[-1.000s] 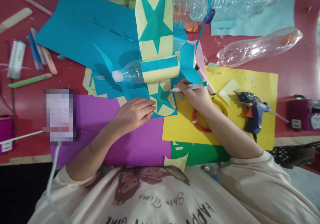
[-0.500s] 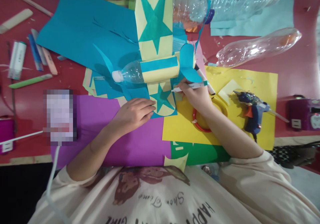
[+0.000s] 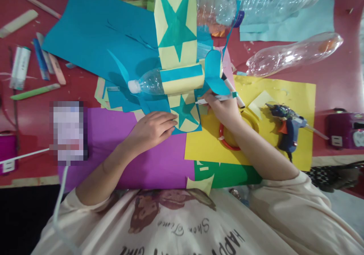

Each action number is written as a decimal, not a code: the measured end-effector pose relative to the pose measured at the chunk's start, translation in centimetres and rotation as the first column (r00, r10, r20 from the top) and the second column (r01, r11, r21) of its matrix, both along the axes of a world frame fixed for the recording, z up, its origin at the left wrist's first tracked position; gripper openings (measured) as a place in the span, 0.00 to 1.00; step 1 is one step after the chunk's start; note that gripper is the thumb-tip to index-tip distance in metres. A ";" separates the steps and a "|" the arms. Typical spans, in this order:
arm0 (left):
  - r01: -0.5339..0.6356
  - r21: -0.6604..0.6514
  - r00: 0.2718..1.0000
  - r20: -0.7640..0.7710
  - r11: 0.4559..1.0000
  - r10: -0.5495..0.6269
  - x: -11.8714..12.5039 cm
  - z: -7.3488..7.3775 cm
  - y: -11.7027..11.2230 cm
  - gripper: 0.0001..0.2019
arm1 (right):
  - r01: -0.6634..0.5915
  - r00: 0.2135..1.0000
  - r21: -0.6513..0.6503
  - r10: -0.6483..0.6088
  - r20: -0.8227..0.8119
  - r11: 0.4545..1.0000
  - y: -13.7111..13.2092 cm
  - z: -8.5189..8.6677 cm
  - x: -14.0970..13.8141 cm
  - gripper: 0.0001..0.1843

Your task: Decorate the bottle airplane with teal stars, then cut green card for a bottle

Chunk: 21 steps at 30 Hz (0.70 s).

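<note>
My R hand (image 3: pixel 220 105) has the marker (image 3: pixel 223 97) in a close pinch, tip out at abt 9 o'clock, right by the near wing (image 3: pixel 184 113); can't tell if it touches the paper. My L hand (image 3: pixel 155 128) is palm down, fingers together & a bit bent, tips at that wing's 8 o'clock edge. Thumb's hidden, so can't tell if it pinches anything.

The bottle plane (image 3: pixel 182 86) lies on its side at 12 o'clock from me, just ahead of both hands: white cap (image 3: pixel 134 86) at 9, blue tail (image 3: pixel 213 63) at 3, far wing (image 3: pixel 176 25) at 12, near wing at 6.

It's prob. v. light, w/ thin plastic that'd dent under a hard squeeze. Clear neck (image 3: pixel 150 82) looks slick; cap end's likely the stiffest bit. Best hold: round the paper-wrapped body, btw the wings, gentle grip. Wings & tail look like card, so they'd bend or pull loose if lifted by; OK to press flat w/ fingertips tho. Marker's rigid & light, fine held mid-barrel.

Glue gun (image 3: pixel 291 130) sits at abt 4 o'clock from my R hand, on yellow paper (image 3: pixel 305 107).
</note>
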State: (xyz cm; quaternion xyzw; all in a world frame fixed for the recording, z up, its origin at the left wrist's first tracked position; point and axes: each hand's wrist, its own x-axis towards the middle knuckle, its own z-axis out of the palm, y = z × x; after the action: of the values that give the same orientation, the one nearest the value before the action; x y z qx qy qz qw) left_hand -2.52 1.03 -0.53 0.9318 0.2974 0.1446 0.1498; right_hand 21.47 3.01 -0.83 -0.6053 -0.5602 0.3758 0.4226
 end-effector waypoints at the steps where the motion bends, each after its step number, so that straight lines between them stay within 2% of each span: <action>1: -0.002 -0.006 1.000 -0.002 1.000 0.002 0.0 0.0 0.0 0.16 | -0.009 1.000 -0.001 0.009 -0.004 1.000 0.0 0.0 0.0 0.11; 9: -0.015 -0.049 0.999 -0.042 0.999 0.013 -0.1 0.0 0.0 0.16 | 0.029 1.000 0.018 -0.029 0.002 0.999 0.1 0.0 -0.1 0.10; 14: -0.001 -0.018 1.000 -0.001 1.000 0.001 -0.1 0.0 0.0 0.16 | -0.066 0.997 -0.009 0.066 0.033 0.998 -0.3 0.2 -0.1 0.12; 21: -0.011 -0.048 1.000 -0.023 0.999 0.010 -0.2 -0.2 0.0 0.16 | -0.188 0.981 -0.053 0.190 0.039 0.981 -0.7 0.5 -0.5 0.11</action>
State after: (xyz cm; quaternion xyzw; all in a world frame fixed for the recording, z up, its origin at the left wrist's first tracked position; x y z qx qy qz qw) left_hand -2.73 1.07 -0.69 0.9280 0.3072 0.1274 0.1681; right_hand 20.94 2.31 -0.30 -0.5677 -0.6148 0.4144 0.3578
